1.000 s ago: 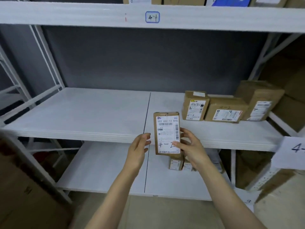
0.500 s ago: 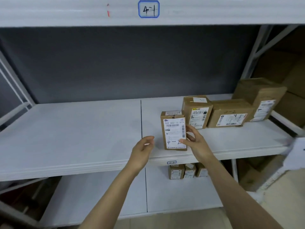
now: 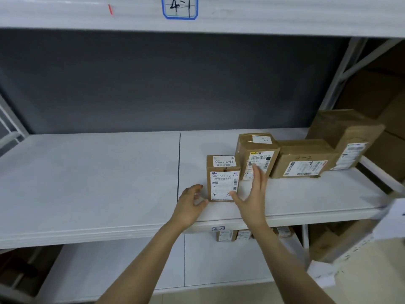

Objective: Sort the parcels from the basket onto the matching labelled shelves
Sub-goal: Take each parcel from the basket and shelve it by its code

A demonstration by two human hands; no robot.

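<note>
**On shelf 4-2: parcel down, release risk**

On the middle shelf (image 3: 87,183), right of the board seam, the parcel (image 3: 223,178) stands upright on its small end. Its label faces out, "4-2" handwritten at the bottom. The tag (image 3: 218,228) on the shelf edge below also reads 4-2, so the placement looks right.

- Left hand (image 3: 190,205): fingers loosely curled, holding nothing, just beside the parcel's lower left corner. Cannot tell if a fingertip touches.
- Right hand (image 3: 252,194): fingers straight and spread, no grip. The thumb is at the parcel's lower right corner, and the fingers lie in front of the next box (image 3: 257,154).

Risks, as judged:
1. The parcel is tall on a narrow base. A thumb dragging its front corner could tip it forward or twist the label off-face.
2. The parcel sits just beside the next box, contact unclear. A nudge to the right could push into that box and shift the row, including the flat box (image 3: 303,159).
3. The right-hand fingers are close to the next box's face. A careless sweep could knock it.
</note>
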